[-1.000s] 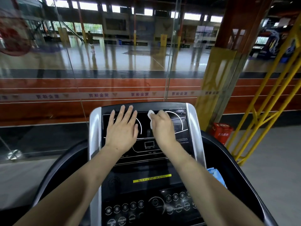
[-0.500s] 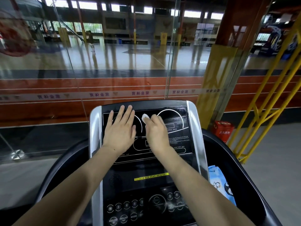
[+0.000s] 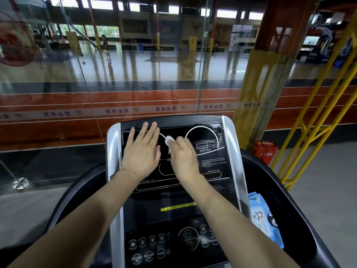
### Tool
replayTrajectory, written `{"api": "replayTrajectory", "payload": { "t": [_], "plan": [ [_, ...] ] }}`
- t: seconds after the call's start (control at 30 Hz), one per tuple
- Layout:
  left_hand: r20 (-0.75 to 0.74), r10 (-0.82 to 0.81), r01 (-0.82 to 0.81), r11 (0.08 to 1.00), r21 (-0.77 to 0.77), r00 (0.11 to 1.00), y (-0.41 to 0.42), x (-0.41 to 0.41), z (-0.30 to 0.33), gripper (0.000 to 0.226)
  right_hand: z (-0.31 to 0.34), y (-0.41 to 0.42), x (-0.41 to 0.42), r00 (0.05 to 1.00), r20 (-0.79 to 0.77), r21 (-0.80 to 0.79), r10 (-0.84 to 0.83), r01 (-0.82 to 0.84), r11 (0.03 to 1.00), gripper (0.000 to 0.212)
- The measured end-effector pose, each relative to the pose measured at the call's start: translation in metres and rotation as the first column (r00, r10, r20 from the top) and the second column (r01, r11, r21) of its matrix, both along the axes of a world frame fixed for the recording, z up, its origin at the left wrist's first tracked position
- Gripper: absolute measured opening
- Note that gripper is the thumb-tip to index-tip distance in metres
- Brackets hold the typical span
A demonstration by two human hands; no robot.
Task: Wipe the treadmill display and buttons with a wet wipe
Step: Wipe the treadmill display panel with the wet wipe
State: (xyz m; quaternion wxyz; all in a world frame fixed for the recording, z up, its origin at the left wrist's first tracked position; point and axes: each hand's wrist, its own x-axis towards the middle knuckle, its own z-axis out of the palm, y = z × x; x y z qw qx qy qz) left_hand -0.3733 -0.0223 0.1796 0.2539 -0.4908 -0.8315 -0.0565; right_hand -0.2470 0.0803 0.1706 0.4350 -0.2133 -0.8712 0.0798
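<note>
Right hand pinches small white wet wipe – left hand flat, open.

Views available: I have 1 view, the head camera; no second view to share any part of the scene.
Position: worn on the person's head, above and behind the treadmill console.
Facing: forward and down, onto the console, with a glass wall and sports hall beyond.
Nearness: close; both forearms enter from the bottom edge, reaching the display.
Lens: wide-angle; straight lines bow near the edges.
</note>
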Motion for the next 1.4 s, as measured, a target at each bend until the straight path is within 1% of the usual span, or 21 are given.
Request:
{"api": "replayTrajectory", "payload": {
  "t": [0.03,0.1,0.13,0.17,0.23,0.3,0.4,0.43,0.5,0.53,0.57,0.6,0.63,0.7,0.77,0.87,0.97,1.07,1.2,1.3,1.4],
  "plan": [
    [-0.005,0.004,-0.004,1.0,-0.001,1.0,0.0,0.0,0.0,0.066,0.0,0.005,0.001,1.0,0.01,0.052,0.03,-0.03,0.998,0.026],
    [-0.008,0.005,-0.005,1.0,-0.008,1.0,0.001,0.001,-0.001,0.064,0.002,0.036,0.017,1.0,0.005,0.098,0.019,-0.019,0.995,0.025],
    [-0.008,0.004,-0.004,1.0,-0.012,1.0,0.001,0.001,-0.001,0.065,0.004,0.052,0.033,0.999,0.006,0.073,-0.031,0.031,0.997,0.024],
    [-0.01,0.007,-0.007,1.0,-0.012,1.0,0.001,0.001,-0.002,0.066,0.004,0.07,0.049,0.992,0.018,0.019,-0.124,0.123,0.992,0.025],
    [-0.01,0.012,-0.012,1.0,-0.006,1.0,0.001,0.001,-0.002,0.069,-0.001,0.1,0.075,0.963,0.01,-0.084,-0.271,0.271,0.959,0.031],
    [-0.002,0.014,-0.014,1.0,0.004,1.0,0.003,0.003,-0.003,0.069,-0.004,0.1,0.073,0.925,-0.046,-0.091,-0.378,0.373,0.923,0.028],
    [0.01,0.01,-0.01,1.0,0.028,1.0,0.005,0.005,-0.005,0.07,-0.009,0.06,0.039,0.948,-0.104,-0.157,-0.3,0.283,0.946,0.024],
    [0.015,0.009,-0.009,0.999,0.033,1.0,0.005,0.006,-0.005,0.07,-0.011,0.047,0.029,0.972,-0.085,-0.125,-0.219,0.208,0.97,0.025],
    [0.015,0.013,-0.014,0.999,0.039,1.0,0.005,0.006,-0.005,0.07,-0.004,0.026,0.028,0.998,0.001,0.034,-0.058,0.058,0.998,0.022],
    [0.015,0.014,-0.015,0.999,0.037,1.0,0.005,0.006,-0.004,0.07,-0.003,0.032,0.029,0.999,0.036,0.048,-0.018,0.016,0.999,0.014],
    [0.015,0.015,-0.015,0.999,0.031,1.0,0.005,0.006,-0.004,0.071,-0.002,0.043,0.036,0.997,0.066,0.018,-0.029,0.028,0.999,0.002],
    [0.014,0.016,-0.016,1.0,0.027,1.0,0.005,0.007,-0.003,0.071,-0.001,0.06,0.044,0.995,0.065,0.031,-0.074,0.072,0.997,0.017],
    [0.011,0.018,-0.019,0.999,0.027,1.0,0.005,0.007,-0.003,0.071,0.004,0.079,0.054,0.985,0.053,0.096,-0.166,0.161,0.982,0.024],
    [0.014,0.019,-0.02,0.999,0.026,1.0,0.006,0.007,-0.003,0.071,0.006,0.109,0.068,0.971,0.098,0.077,-0.217,0.21,0.975,0.019],
    [0.014,0.018,-0.019,0.999,0.026,1.0,0.005,0.007,-0.005,0.072,0.005,0.119,0.076,0.967,0.013,-0.096,-0.255,0.255,0.962,0.015],
    [0.013,0.015,-0.015,0.998,0.054,1.0,0.006,0.007,-0.007,0.07,-0.014,0.111,0.085,0.946,0.028,-0.003,-0.324,0.324,0.946,0.014],
    [0.007,0.023,-0.024,0.998,0.057,1.0,0.007,0.009,-0.007,0.07,-0.024,0.102,0.096,0.943,0.079,-0.071,-0.323,0.329,0.942,0.017],
    [0.005,0.018,-0.018,0.997,0.069,1.0,0.008,0.009,-0.006,0.07,-0.003,0.108,0.087,0.943,0.083,-0.029,-0.322,0.325,0.945,0.014],
    [0.009,0.017,-0.018,0.997,0.07,1.0,0.008,0.009,-0.006,0.071,0.026,0.123,0.062,0.936,0.081,-0.062,-0.342,0.347,0.936,0.015],
    [0.015,0.009,-0.01,0.998,0.066,1.0,0.009,0.01,-0.005,0.071,0.004,0.112,0.067,0.937,0.094,-0.068,-0.336,0.343,0.937,0.019],
    [0.009,0.002,-0.002,0.998,0.059,1.0,0.007,0.009,-0.003,0.071,-0.019,0.066,0.057,0.96,-0.011,-0.15,-0.281,0.277,0.949,0.032]
  ]
}}
